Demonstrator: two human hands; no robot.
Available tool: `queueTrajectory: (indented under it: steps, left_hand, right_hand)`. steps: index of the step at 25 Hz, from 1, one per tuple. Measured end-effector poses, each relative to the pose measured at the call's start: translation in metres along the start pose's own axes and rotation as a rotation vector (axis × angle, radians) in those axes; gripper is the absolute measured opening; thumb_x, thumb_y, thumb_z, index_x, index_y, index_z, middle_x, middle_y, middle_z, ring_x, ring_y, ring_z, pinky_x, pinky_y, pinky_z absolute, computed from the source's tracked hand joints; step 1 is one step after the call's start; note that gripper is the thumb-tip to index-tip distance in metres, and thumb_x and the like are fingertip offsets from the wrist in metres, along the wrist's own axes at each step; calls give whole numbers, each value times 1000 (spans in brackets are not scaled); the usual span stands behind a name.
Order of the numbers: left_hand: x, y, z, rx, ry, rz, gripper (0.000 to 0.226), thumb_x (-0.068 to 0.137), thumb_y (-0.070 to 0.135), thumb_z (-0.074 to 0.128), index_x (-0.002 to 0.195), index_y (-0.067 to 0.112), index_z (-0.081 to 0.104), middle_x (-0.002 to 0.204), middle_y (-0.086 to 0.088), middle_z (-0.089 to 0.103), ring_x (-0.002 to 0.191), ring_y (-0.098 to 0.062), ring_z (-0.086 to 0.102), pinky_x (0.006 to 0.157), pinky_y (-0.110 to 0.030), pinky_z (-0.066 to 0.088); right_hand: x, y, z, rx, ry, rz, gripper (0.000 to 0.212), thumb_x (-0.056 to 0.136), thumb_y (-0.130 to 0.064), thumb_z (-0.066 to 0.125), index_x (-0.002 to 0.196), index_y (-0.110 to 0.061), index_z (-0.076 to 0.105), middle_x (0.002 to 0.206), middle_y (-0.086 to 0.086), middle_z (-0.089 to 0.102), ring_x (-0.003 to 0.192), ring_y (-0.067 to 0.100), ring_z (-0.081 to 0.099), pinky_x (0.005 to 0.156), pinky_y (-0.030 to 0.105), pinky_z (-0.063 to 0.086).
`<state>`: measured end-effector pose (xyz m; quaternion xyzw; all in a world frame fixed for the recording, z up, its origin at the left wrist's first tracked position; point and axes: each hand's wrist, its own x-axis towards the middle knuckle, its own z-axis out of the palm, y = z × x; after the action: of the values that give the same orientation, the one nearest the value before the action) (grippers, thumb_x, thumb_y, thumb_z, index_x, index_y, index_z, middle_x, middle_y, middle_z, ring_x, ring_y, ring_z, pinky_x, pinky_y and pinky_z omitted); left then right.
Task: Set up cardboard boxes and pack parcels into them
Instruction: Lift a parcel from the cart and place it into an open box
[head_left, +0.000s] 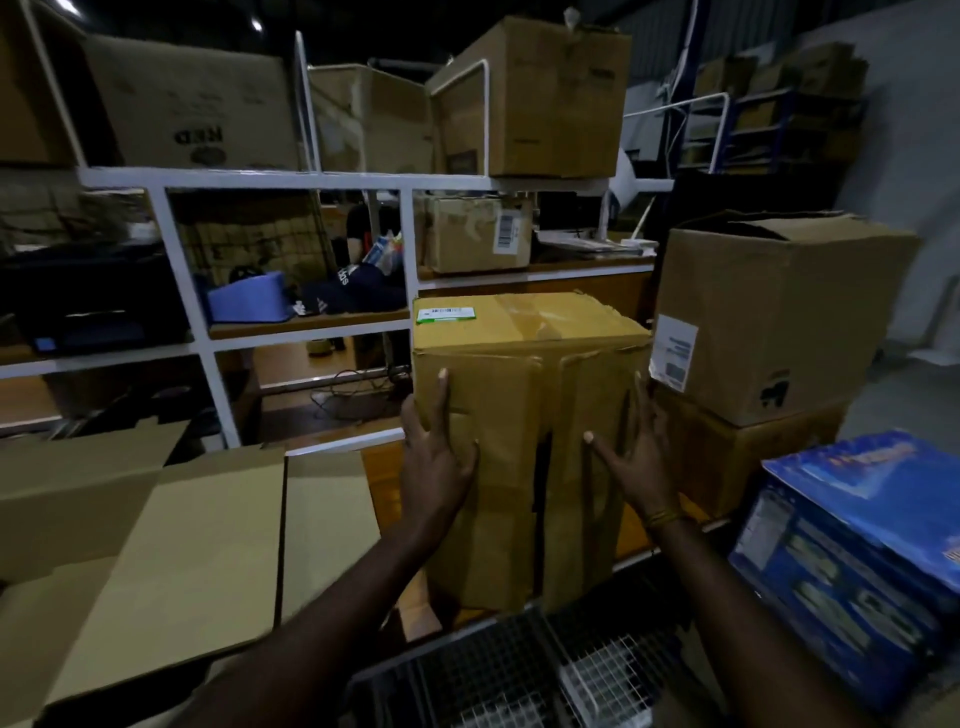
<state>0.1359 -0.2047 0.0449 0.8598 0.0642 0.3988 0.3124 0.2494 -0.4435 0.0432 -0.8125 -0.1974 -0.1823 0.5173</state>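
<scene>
While you stand at the desk (387, 480), the taped cardboard box (524, 415) sits upright in the middle of your view, its near face creased and torn, with a green-and-white label (445, 314) on the far left corner of its top. Your left hand (436, 447) lies flat against the left part of that near face, fingers straight and pointing up. Your right hand (631, 452) presses the right part of the same face with fingers spread wide, a thin band (662, 517) on its wrist. Neither hand curls round anything.

Just right of the box stands a stack of two brown boxes (769, 332), the upper one open at the top and bearing a white label. Nearer on the right lies a blue printed carton (852, 551). To the left, flattened cardboard sheets (182, 545) lie spread across the desk. A wire mesh basket (519, 670) sits nearest you at the bottom. Behind everything runs a white metal shelf frame (291, 179) loaded with more cartons (540, 98).
</scene>
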Motion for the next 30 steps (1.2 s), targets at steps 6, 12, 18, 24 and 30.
queueTrajectory:
  steps: [6,12,18,24,30]
  left_hand:
    - [-62,-66,49,68,-209,-136,101,90,41,68,153,51,-11,160,-11,7,116,-33,55,71,-34,58]
    - [-84,-76,70,34,-185,-203,94,94,37,63,154,49,-9,163,-4,2,113,-35,56,65,-36,59]
    - [-51,-50,85,151,-126,-288,97,90,45,67,153,54,-6,161,-11,9,133,-40,41,91,-52,55]
    - [-2,-27,99,208,-24,-340,76,85,46,70,149,51,30,160,-10,15,143,-34,30,110,-55,40]
    - [43,-29,97,262,-35,-406,57,89,52,63,143,41,48,152,-14,26,136,-35,38,110,-51,39]
  right_hand:
    - [-28,69,42,106,-80,242,124,65,-58,83,152,-53,-5,163,4,19,144,30,29,110,57,37]
    - [-42,116,74,290,-122,533,145,43,-54,96,156,-42,6,156,5,33,137,34,40,108,55,41]
    - [-5,94,74,25,-34,531,123,63,-70,79,155,-44,2,150,14,40,130,42,43,102,56,40]
    - [42,75,62,-250,14,446,104,70,-83,57,154,-45,10,145,20,43,129,42,40,105,52,32]
    - [72,65,57,-359,-73,341,87,78,-70,61,152,-42,26,148,21,39,135,43,32,108,53,31]
